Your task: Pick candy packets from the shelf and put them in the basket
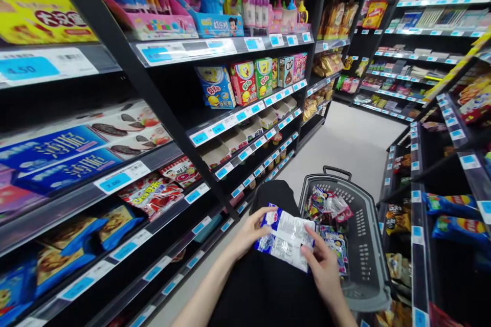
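A blue and white snack packet lies between my two hands, above my dark-clothed lap. Its printed white side faces up toward me. My left hand grips the left end, fingers over the upper edge. At the right end, my right hand pinches the packet between thumb and fingers. Just right of my knees stands a grey shopping basket on the floor. Inside it are several colourful packets and blue packets; my right forearm partly covers the basket's near side.
A tall black shelf with blue price labels runs along my left, holding blue biscuit boxes and cartoon snack boxes. On the right, another shelf holds blue chip bags. The pale aisle floor stretches ahead to more shelves.
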A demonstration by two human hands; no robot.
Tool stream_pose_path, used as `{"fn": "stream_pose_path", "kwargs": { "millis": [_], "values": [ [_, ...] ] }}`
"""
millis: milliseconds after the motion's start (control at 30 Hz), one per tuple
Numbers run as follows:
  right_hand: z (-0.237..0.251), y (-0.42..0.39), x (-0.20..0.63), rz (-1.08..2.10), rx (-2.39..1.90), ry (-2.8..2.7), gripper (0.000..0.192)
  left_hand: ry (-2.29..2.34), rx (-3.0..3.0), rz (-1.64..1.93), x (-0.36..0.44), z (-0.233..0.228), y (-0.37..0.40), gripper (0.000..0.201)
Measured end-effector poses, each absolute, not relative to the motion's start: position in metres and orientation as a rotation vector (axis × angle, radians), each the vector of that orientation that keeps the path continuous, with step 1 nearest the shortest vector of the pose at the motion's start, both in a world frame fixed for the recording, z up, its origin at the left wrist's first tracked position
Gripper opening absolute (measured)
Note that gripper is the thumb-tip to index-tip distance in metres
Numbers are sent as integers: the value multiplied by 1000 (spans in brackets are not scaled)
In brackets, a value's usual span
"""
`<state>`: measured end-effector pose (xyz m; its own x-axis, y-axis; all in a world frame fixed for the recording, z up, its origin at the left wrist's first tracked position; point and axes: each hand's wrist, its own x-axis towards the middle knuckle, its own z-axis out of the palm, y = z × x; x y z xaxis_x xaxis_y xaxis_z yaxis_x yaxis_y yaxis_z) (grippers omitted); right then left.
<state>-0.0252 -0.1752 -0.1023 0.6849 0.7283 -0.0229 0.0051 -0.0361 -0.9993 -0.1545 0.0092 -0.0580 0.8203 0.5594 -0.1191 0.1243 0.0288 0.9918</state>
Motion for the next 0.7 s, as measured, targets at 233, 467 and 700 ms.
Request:
{"fn": "stream_pose_path", "kwargs": {
  "millis": [233, 467, 700],
  "values": [
    [-87, -186, -10, 363, -1644, -1091, 43, 531, 1622, 286, -156, -49, 3, 55],
    [-101, -182, -8, 180, -1630, -1041, 17, 574, 1658, 365, -149, -61, 1, 20],
    [-98, -175, -19, 248, -1704, -823, 27, 626, 1696, 419, -146, -52, -5, 6]
  ]
}}
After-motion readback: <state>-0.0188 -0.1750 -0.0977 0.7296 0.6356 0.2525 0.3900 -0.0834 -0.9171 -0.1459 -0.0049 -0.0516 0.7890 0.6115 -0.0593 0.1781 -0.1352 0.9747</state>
